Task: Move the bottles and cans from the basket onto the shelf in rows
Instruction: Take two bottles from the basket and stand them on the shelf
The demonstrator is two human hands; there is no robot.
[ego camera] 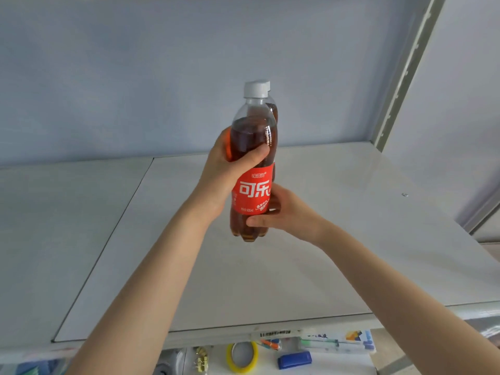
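Note:
A cola bottle with a white cap, dark drink and a red label stands upright over the middle of the white shelf board. My left hand grips its upper body from the left. My right hand holds its lower part from the right, thumb across the front below the label. Right behind it a second cola bottle shows only a sliver of shoulder and cap. I cannot tell whether the front bottle's base touches the board. The basket is out of view.
The blue-grey back wall closes the shelf behind. A slotted metal upright runs along the right side. Below the shelf's front edge lie a yellow tape roll, a blue eraser block and pens.

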